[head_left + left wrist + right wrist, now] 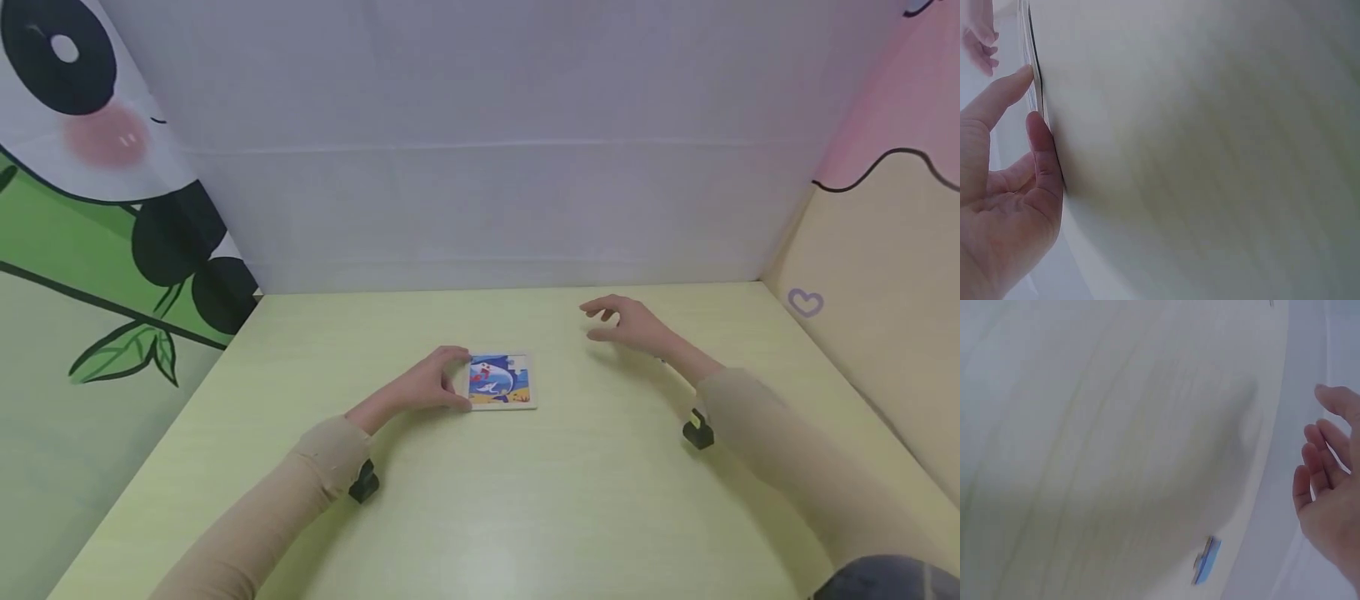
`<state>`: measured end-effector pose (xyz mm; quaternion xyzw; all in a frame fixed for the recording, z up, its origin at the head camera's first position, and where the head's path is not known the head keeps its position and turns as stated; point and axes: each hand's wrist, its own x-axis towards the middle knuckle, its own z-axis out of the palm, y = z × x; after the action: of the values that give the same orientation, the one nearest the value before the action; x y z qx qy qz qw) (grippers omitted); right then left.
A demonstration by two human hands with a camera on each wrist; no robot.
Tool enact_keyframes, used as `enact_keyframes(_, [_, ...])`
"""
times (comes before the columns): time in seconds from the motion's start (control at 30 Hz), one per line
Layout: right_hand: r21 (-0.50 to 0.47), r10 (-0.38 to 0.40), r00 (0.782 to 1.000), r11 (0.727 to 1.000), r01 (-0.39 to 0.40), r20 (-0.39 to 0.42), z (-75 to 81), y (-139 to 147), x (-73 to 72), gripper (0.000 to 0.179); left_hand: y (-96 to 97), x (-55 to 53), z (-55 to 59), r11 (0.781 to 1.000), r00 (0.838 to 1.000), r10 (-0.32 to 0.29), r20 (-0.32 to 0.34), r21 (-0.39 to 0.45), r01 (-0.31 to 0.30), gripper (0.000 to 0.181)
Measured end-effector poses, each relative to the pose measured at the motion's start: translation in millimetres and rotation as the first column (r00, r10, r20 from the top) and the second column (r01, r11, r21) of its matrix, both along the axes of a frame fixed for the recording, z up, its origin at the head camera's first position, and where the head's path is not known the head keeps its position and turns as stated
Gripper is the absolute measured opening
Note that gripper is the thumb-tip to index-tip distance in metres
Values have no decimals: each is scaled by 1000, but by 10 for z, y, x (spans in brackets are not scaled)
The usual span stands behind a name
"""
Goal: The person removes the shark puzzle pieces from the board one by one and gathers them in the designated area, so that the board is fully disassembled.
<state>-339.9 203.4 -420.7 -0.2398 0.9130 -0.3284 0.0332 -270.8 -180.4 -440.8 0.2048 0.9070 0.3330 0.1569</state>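
A small square jigsaw puzzle [501, 380] in a pale frame lies flat on the table, with a blue sea animal in its picture. Pale frame shows at its upper right corner, where no picture covers it. My left hand [427, 382] grips the frame's left side, thumb at the near corner and fingers at the far one. In the left wrist view the left hand [1019, 194] is against the board's thin edge. My right hand [628, 323] hovers right of the puzzle, fingers loosely bent, holding nothing. A small blue puzzle piece [1208, 560] lies on the table below it.
The pale wooden table [480, 500] runs back to a white cloth wall [480, 208]. Printed cartoon panels stand on the left [150, 292] and right [885, 292]. Dark small mounts hang at both wrists.
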Motion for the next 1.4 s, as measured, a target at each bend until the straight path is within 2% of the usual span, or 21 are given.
enact_keyframes(0.27, [-63, 44, 997, 997, -48, -57, -82, -627, 124, 48, -2, -5, -14, 1000, 1000, 3, 5, 12, -3, 85])
enact_keyframes(0.53, [-62, 70, 997, 995, -73, -43, -220, -984, 204, 42, 5, -9, -32, 1000, 1000, 13, 20, 19, -13, 85])
enact_keyframes(0.77, [-39, 92, 996, 995, -92, -5, -261, -1151, 225, 38, 6, 3, -24, 1000, 999, 20, 27, 20, -20, 85])
enact_keyframes(1.0, [-42, 61, 998, 997, -59, 34, -262, -1229, 249, 32, 14, 12, -14, 999, 999, 29, 22, 30, -30, 86])
enact_keyframes(1.27, [17, 103, 995, 995, -103, -5, -275, -1281, 251, 25, 21, 11, -10, 999, 1000, 15, 15, 48, -16, 86])
enact_keyframes(1.4, [26, 107, 994, 994, -107, 0, -274, -1308, 241, 24, 27, 18, 0, 999, 1000, 12, 19, 45, -13, 87])
